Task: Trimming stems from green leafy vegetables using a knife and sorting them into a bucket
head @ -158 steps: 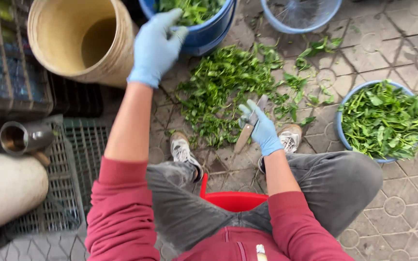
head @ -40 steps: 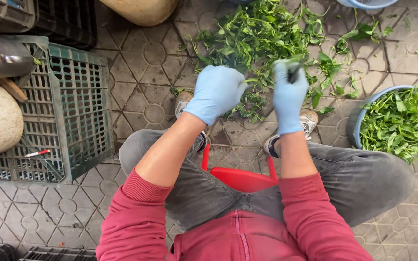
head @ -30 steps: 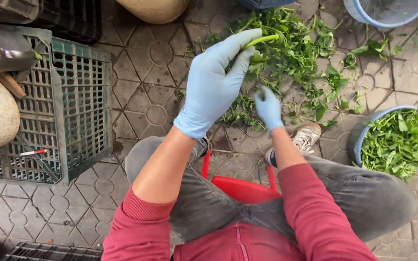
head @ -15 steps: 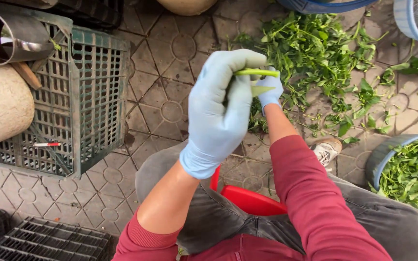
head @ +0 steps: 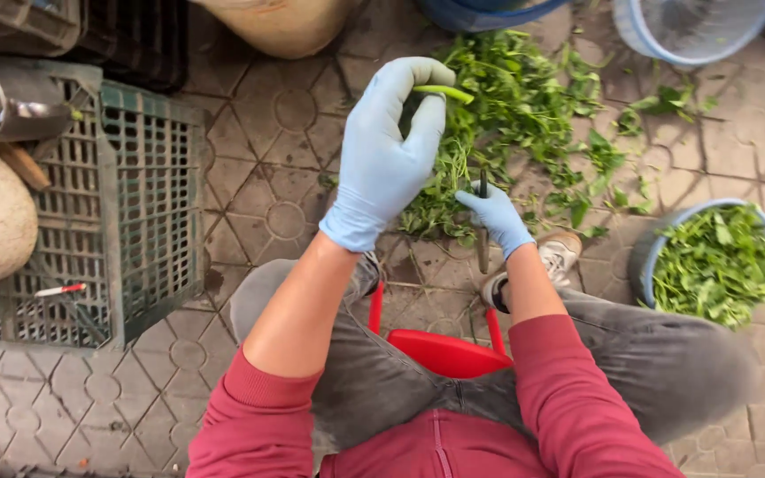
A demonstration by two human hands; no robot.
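- Left hand [head: 391, 150], blue-gloved, is raised, fingertips pinched on a green stem [head: 443, 90].
- Right hand [head: 496, 217] grips a knife [head: 482, 239] low over the pile of greens [head: 524, 115] on the paving.
- Blue bowl [head: 644, 265] of leaves sits near the paving's right edge.

Patterned grey paving stones [head: 294, 106] in daylight, a green plastic crate [head: 135, 204] at left.

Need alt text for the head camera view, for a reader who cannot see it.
A seated person's gloved left hand holds up a green stem while the gloved right hand grips a knife above a pile of leafy greens on a tiled floor. A blue bowl of leaves sits at right, a green crate at left.
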